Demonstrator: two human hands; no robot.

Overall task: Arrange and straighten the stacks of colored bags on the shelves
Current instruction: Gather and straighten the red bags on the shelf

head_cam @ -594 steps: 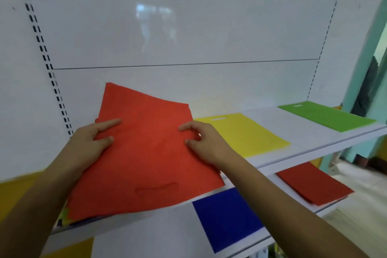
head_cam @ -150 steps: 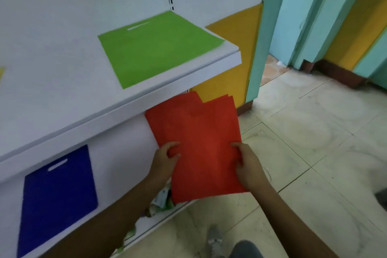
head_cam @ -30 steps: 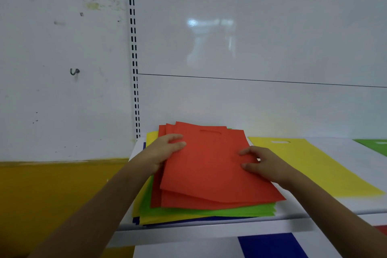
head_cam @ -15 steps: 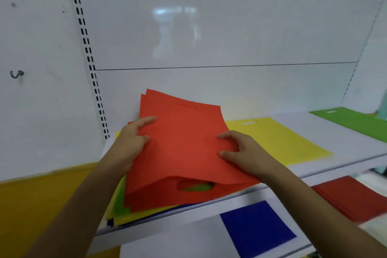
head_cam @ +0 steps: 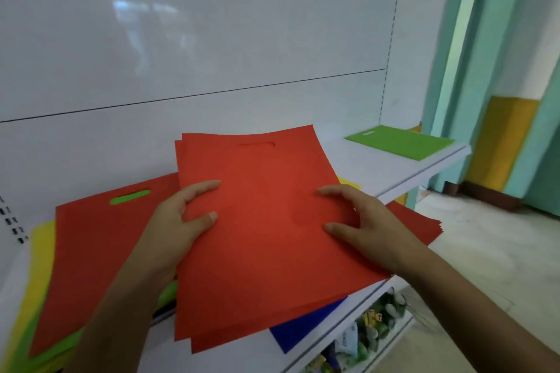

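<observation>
Both hands are up on a small bundle of red bags (head_cam: pixel 260 230), lifted clear in front of the upper shelf (head_cam: pixel 391 172). The left hand (head_cam: pixel 178 227) grips the bundle's left edge, thumb and forefinger lying on top of the sheet, the other fingers hidden beneath it. The right hand (head_cam: pixel 360 227) grasps the right edge the same way, thumb and forefinger spread across the top face. The bundle tilts, cut-out handle at the far end, and a few offset edges show at its near corner, so the bags are not squared up.

Left of it, on the shelf, lies the mixed stack (head_cam: pixel 91 254): a red bag on top, green showing through its handle slot, with yellow and green edges fanning out along the left and near sides. That pile sits crooked, with its layers out of line.

Just past the right hand, a sliver of a yellow bag (head_cam: pixel 348 182) peeks out on the same shelf. At the far right end of the shelf lies a flat green bag (head_cam: pixel 400 142), well apart from the rest.

On the lower shelf (head_cam: pixel 360 303), a blue bag (head_cam: pixel 303 327) shows beneath the bundle, and a stack of red bags (head_cam: pixel 418 225) juts out behind the right wrist. Small packets (head_cam: pixel 363 339) sit lower down, too blurred to name.
</observation>
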